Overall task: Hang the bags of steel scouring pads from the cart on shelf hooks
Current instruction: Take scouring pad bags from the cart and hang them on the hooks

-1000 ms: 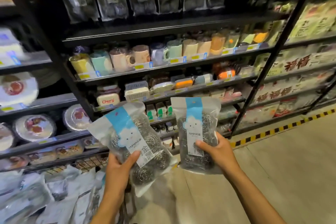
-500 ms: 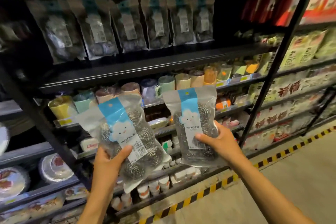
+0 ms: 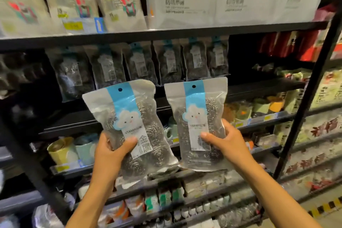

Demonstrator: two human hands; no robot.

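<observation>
Left bag [image 3: 129,126]: clear plastic film is shining glossy and smooth.
Right bag [image 3: 196,116]: the same glossy film is reflecting light in streaks.
Scouring pads [image 3: 153,127]: coiled steel wire is glinting, rough.
Shelf edge [image 3: 185,32]: black metal is looking matt.

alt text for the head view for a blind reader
The left hand grips the left bag of scouring pads and the right hand grips the right bag, both held up before a shelf. Matching hanging bags line the row behind.
</observation>
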